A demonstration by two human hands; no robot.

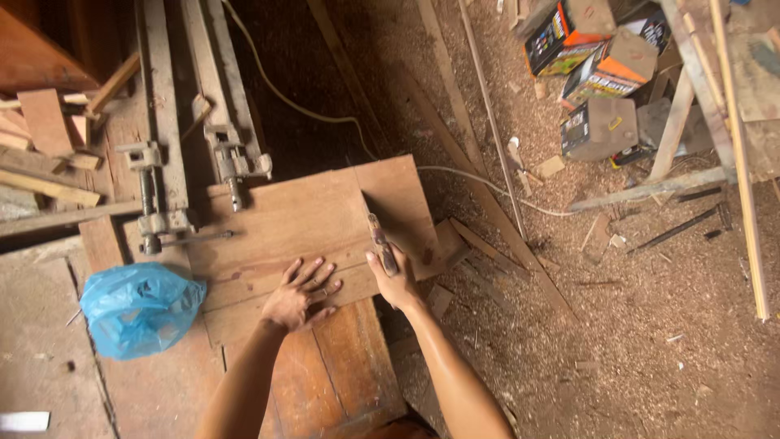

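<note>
On the board (pixel 301 223), the left hand (pixel 298 297) is pressed flat, fingers spread; a tool handle (pixel 382 243) is gripped by the right hand (pixel 396 280), its blade hard to make out.

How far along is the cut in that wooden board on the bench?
Done: a dark cut line runs from the wooden board's far edge down to the saw. In hand: the right hand has its grip on the handsaw, blade in the cut, while the left hand presses the board flat. Left: the stretch from the saw to the near edge looks uncut.
</note>
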